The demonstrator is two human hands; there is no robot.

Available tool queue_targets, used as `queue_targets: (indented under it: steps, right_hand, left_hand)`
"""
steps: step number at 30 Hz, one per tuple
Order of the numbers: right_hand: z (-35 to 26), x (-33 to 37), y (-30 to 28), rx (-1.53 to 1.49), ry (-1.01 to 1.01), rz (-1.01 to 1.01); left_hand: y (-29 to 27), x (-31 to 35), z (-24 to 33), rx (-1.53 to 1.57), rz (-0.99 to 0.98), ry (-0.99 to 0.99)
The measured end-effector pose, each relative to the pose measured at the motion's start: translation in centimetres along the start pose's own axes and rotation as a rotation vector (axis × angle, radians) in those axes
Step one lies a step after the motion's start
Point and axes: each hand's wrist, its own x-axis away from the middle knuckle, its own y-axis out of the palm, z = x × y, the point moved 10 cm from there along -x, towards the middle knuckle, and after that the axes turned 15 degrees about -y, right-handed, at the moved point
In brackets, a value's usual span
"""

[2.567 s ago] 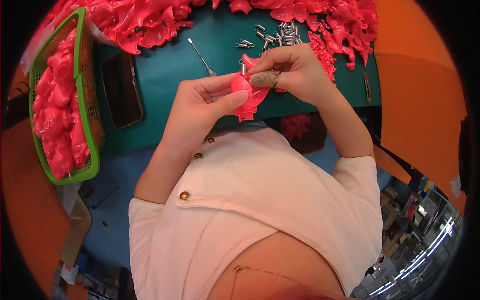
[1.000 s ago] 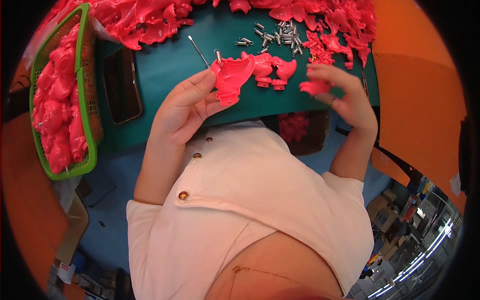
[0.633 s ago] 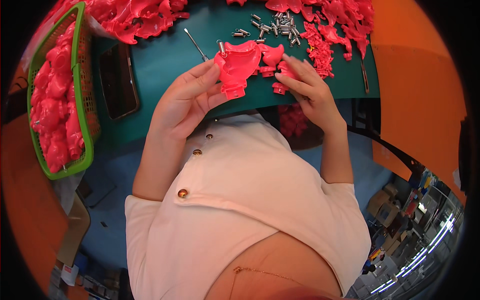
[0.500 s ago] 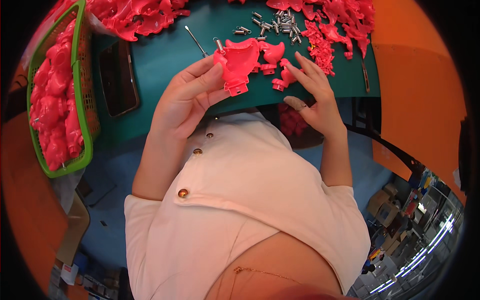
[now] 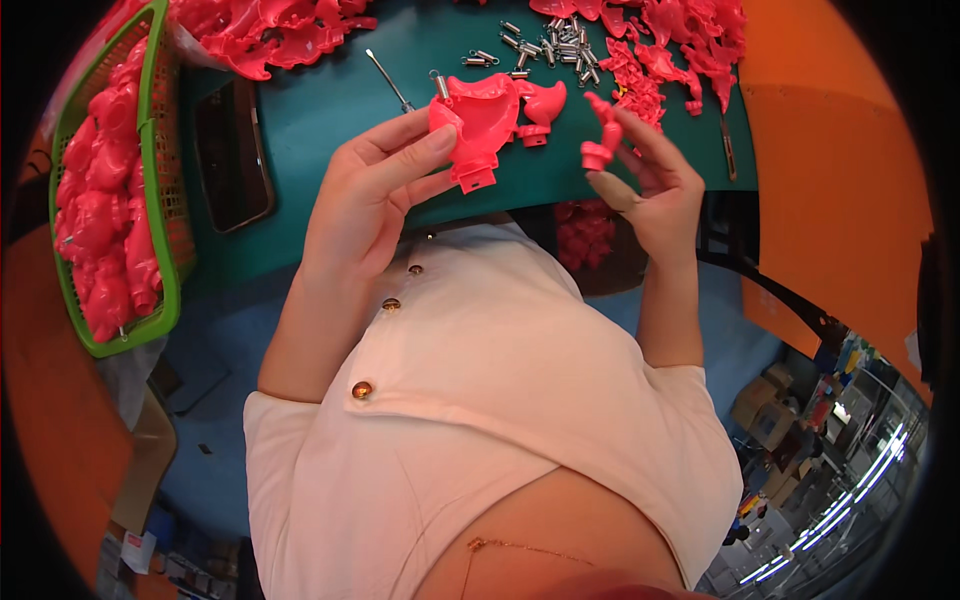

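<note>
My left hand (image 5: pixel 385 185) grips a hollow pink plastic shell half (image 5: pixel 487 125), its open side facing up. A metal spring (image 5: pixel 440 86) stands at the shell's upper left edge. Between thumb and fingers, my right hand (image 5: pixel 655 190) pinches a small curved pink plastic part (image 5: pixel 603 135), held up off the table to the right of the shell. The right thumb has a tan covering on its tip. Just behind the shell lies another curved pink part (image 5: pixel 541 108) with a collar. A screwdriver (image 5: pixel 388 80) rests on the table beyond my left fingers.
Loose springs (image 5: pixel 570 45) lie at the back of the green table (image 5: pixel 330 90). Pink part piles (image 5: pixel 270 35) line the far edge, with tiny pink pieces (image 5: pixel 632 85) at right. A green basket (image 5: pixel 165 200) of pink parts and a dark phone (image 5: pixel 235 155) are at left; a thin knife-like tool (image 5: pixel 728 150) is far right.
My right hand has closed on the small curved pink part, lifted it from the table and moved it to the right. The left hand keeps the shell in nearly the same place.
</note>
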Motion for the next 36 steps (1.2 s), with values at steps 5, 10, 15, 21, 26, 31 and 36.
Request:
queue_targets:
  steps: [5,10,15,21,26,31,36]
  right_hand:
    - [-5.6,-2.3,2.6,-0.486,-0.412,-0.034]
    - [-5.6,-2.9,4.2,-0.388,-0.412,-0.063]
    - [-6.6,-3.4,5.0,-0.348,-0.569,-0.141]
    - [-6.8,-3.8,5.2,-0.348,-0.571,-0.168]
    - [-6.9,-3.7,5.4,-0.265,-0.633,-0.197]
    - [-6.9,-3.8,5.6,-0.217,-0.626,-0.205]
    - [-7.2,-3.9,5.7,-0.152,-0.670,-0.225]
  left_hand:
    - [1.7,0.5,1.2,-0.043,-0.043,0.091]
    - [2.3,0.8,1.8,-0.060,-0.028,0.104]
    - [2.3,1.0,2.2,-0.054,0.003,0.140]
    - [2.4,1.2,2.5,-0.062,0.047,0.169]
    - [2.0,0.9,2.7,-0.101,0.103,0.183]
    - [2.0,0.9,2.8,-0.099,0.115,0.204]
    - [2.2,0.9,3.0,-0.122,0.120,0.214]
